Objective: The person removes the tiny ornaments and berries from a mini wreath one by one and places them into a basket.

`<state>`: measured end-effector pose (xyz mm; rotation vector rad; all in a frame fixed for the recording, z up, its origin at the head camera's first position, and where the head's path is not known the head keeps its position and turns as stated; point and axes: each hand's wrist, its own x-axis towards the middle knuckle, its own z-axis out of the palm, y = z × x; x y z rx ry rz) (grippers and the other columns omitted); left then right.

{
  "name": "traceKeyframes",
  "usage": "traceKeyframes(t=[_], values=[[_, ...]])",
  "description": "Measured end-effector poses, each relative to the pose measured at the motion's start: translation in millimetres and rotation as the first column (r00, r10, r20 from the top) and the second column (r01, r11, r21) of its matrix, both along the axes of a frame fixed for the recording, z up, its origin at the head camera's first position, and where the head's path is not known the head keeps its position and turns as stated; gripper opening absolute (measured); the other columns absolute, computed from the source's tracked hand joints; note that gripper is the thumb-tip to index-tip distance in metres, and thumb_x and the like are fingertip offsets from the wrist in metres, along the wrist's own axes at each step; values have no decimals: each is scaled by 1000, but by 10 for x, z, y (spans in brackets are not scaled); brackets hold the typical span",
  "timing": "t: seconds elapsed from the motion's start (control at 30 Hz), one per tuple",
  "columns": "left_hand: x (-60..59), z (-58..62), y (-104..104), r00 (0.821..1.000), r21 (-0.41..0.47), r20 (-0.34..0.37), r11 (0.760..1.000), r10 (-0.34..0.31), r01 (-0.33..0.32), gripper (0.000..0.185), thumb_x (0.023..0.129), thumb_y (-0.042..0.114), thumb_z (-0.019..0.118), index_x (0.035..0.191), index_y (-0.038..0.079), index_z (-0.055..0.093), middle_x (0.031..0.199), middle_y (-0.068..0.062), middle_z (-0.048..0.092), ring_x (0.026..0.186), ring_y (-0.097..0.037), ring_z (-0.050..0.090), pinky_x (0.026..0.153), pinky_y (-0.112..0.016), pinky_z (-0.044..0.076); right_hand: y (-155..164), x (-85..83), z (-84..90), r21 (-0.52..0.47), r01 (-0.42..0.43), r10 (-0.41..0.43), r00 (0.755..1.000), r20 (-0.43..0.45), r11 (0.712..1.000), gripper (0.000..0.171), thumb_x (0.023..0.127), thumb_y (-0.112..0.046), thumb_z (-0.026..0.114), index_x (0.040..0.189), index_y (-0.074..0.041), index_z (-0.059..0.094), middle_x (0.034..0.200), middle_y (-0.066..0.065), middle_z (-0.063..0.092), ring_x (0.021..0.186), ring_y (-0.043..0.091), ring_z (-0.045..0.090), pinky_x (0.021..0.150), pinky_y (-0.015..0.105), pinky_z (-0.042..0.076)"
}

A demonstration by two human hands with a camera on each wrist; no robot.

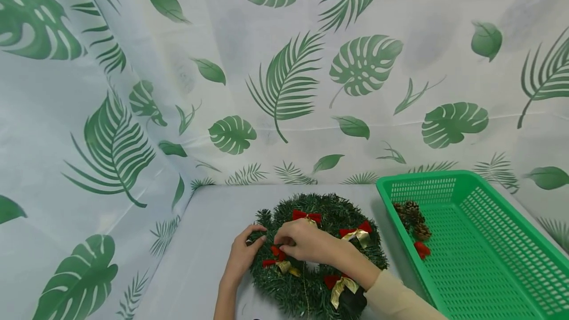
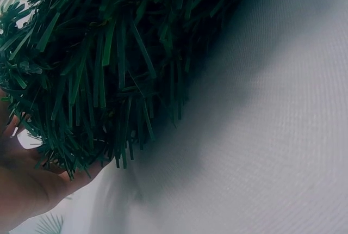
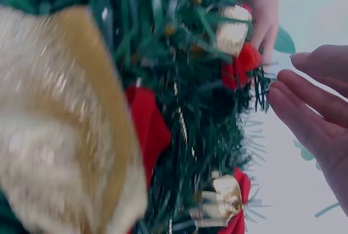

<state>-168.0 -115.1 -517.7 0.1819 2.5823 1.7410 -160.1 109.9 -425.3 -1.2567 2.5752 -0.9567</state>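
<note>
A round green tinsel wreath [image 1: 320, 206] lies on the white surface, trimmed with red-and-gold bows. My left hand [image 1: 243, 253] grips its left outer edge, thumb and fingers curved around the sprigs; in the left wrist view this hand [image 2: 32, 182] shows partly behind the green needles. My right hand [image 1: 308, 241] reaches across the wreath, thumb and forefinger pinching a green sprig beside the left red bow with a gold bell [image 1: 284, 266]. In the right wrist view the right hand's fingertips [image 3: 280, 79] meet at the sprig's tips. Another gold bow [image 3: 54, 130] fills the near left there.
To the right stands a green plastic basket [image 1: 444, 290] with several pine cones [image 1: 411, 214] and a small red piece [image 1: 421, 250] inside. White cloth with a leaf print [image 1: 284, 152] hangs behind and at the left.
</note>
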Motion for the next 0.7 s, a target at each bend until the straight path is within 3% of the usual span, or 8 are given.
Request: traceKeyframes(t=[0.23, 0.33, 0.5, 0.6, 0.7], values=[[7, -1, -4, 1000, 3, -4, 1000, -3, 3, 22, 102, 22, 66, 124, 16, 69, 145, -12, 59, 125, -29, 58, 92, -43, 51, -133, 3, -62, 23, 3, -2, 999, -32, 1000, 14, 97, -1, 68, 110, -3, 75, 107, 8, 73, 90, 8, 68, 75, 17, 55], [17, 14, -4, 1000, 18, 0, 1000, -4, 4, 23, 102, 22, 66, 124, 16, 69, 145, -12, 59, 99, -23, 60, 81, -38, 48, -163, -9, -94, 36, 3, -2, 1000, -31, 999, 15, 97, -1, 69, 110, -3, 75, 109, 8, 73, 91, 9, 68, 75, 17, 54], [27, 38, -3, 1000, 37, 15, 999, -7, 6, 25, 102, 22, 67, 126, 15, 68, 146, -14, 58, 71, -16, 44, 69, -33, 42, -192, -34, -144, 66, 8, -6, 999, -37, 998, 15, 96, -2, 70, 110, -4, 75, 108, 7, 72, 90, 8, 67, 74, 16, 54], [25, 34, -2, 1000, 32, 12, 999, -8, 8, 25, 102, 21, 66, 126, 15, 68, 146, -14, 58, 79, -17, 51, 72, -33, 44, -208, -40, -163, 77, 14, -11, 999, -48, 997, 15, 95, -2, 72, 110, -4, 75, 107, 6, 72, 89, 7, 66, 74, 16, 53], [28, 23, -4, 1000, 15, 6, 1000, -1, 1, 23, 103, 19, 65, 125, 15, 68, 145, -14, 58, 100, -22, 60, 79, -35, 48, -233, -44, -185, 84, 15, -11, 998, -54, 996, 15, 95, -4, 73, 109, -5, 75, 106, 6, 71, 88, 6, 65, 73, 16, 53]])
